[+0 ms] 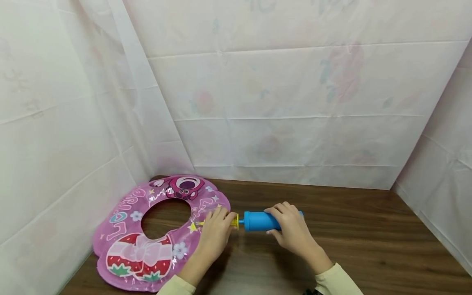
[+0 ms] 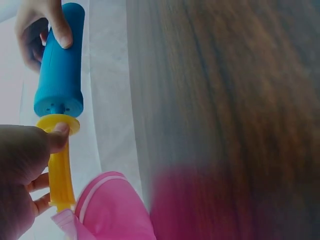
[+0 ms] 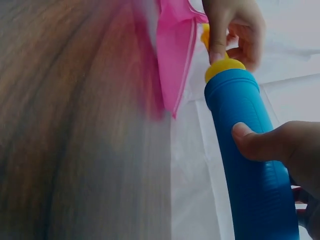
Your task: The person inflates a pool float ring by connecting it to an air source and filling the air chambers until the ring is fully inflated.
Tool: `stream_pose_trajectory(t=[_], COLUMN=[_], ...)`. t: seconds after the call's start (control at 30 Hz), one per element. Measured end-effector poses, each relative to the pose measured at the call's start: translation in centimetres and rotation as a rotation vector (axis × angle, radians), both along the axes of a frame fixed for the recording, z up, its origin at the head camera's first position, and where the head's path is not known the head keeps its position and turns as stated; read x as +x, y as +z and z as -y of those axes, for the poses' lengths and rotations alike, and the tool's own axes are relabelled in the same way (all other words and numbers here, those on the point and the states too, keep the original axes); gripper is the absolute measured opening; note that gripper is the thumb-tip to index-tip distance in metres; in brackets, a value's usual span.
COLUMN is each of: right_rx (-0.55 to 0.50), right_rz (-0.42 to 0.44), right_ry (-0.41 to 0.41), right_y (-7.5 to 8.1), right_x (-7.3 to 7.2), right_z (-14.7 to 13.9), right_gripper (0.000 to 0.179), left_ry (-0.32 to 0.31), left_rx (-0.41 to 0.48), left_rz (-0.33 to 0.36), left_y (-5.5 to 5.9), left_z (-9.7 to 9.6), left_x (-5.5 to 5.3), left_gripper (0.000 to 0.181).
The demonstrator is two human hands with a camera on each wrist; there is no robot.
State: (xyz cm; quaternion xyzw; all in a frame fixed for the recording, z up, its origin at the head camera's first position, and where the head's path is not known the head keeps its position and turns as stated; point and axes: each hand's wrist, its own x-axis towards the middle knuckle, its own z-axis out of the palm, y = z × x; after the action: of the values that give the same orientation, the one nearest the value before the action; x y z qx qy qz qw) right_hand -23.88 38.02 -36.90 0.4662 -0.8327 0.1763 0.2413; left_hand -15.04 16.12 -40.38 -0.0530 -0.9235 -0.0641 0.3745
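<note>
Screened-off work area, type of premises uncertain. A dark wood-grain bench (image 1: 354, 241) is bordered at left, back and right by pale sheets (image 1: 302, 143). Straight fold creases (image 1: 273, 118) and faint pink and blue-green prints (image 1: 344, 73) indicate hung sheeting, perhaps a makeshift booth; the room beyond is hidden.

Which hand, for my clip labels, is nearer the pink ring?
Left: the left hand grips the yellow handle beside the pink ring; the right hand holds the blue barrel, farther away.
</note>
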Motion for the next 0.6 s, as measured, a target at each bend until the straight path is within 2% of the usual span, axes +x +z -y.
stream_pose_trajectory(t=[0.1,0.23,0.43,0.6], right_rx=[-0.014,0.013,0.010,-0.002], right_rz=[0.003,0.011,0.008,-0.007], right_ry=[0.037,0.044,0.026,-0.003], right_y=[-0.8,-1.4,-1.4,-1.5], right_x=[-1.1,-1.8,-2.7,-3.1], right_z=[0.6,0.4,-0.7,-2.4], right_gripper=[0.055,0.056,0.057,0.058], left_ry=[0.017,0.018,0.019,0.011], left_rx=[-0.034,-0.069,-0.076,-0.086], left_rz=[0.000,-0.008,-0.006,-0.016], left_y=[-0.2,-0.2,-0.1,-0.1], left_z=[0.3,0.6,1.0,1.4], left_x=[-0.4,-0.5,-0.9,-0.7], left_gripper=[0.034,0.035,0.030,0.028])
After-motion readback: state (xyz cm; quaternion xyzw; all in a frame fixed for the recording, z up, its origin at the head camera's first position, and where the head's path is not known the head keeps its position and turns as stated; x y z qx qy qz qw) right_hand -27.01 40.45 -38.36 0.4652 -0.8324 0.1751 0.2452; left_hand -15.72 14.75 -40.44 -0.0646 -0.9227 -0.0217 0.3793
